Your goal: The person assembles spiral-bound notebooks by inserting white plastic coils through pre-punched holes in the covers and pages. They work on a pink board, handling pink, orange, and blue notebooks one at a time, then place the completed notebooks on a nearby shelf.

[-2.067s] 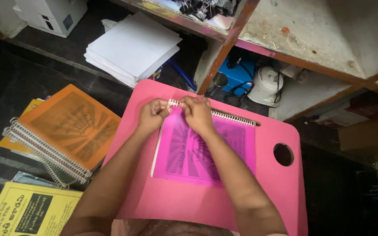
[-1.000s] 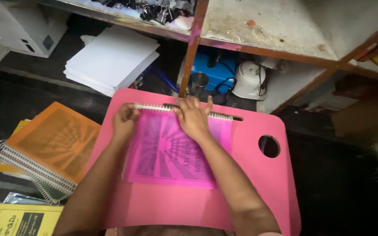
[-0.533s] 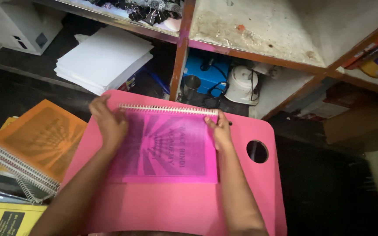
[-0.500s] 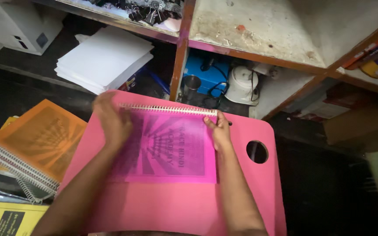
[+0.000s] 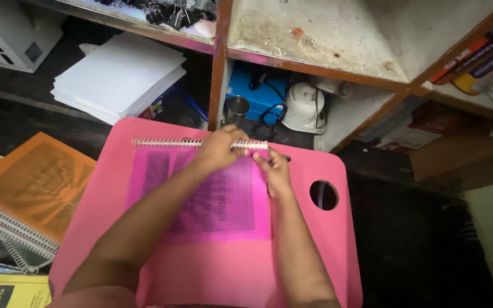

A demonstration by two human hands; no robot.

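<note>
A pink-covered booklet (image 5: 223, 202) lies on a pink lap table (image 5: 309, 251), with a white spiral coil (image 5: 164, 142) along its top edge. My left hand (image 5: 219, 149) reaches across the cover and pinches the coil near its right end. My right hand (image 5: 272, 168) sits just below the coil's right tip, fingertips touching the booklet's top right corner. Both forearms cross over the cover and hide part of it.
Orange spiral-bound booklets (image 5: 24, 197) are stacked on the floor at left, a yellow one (image 5: 7, 291) below them. A white paper stack (image 5: 118, 77) lies behind the table. Wooden shelves (image 5: 315, 40) stand ahead, with a blue box (image 5: 252, 94) and a white appliance (image 5: 306, 108) underneath.
My left hand has slid from the coil's left end across to its right end, beside my right hand. The view has shifted slightly.
</note>
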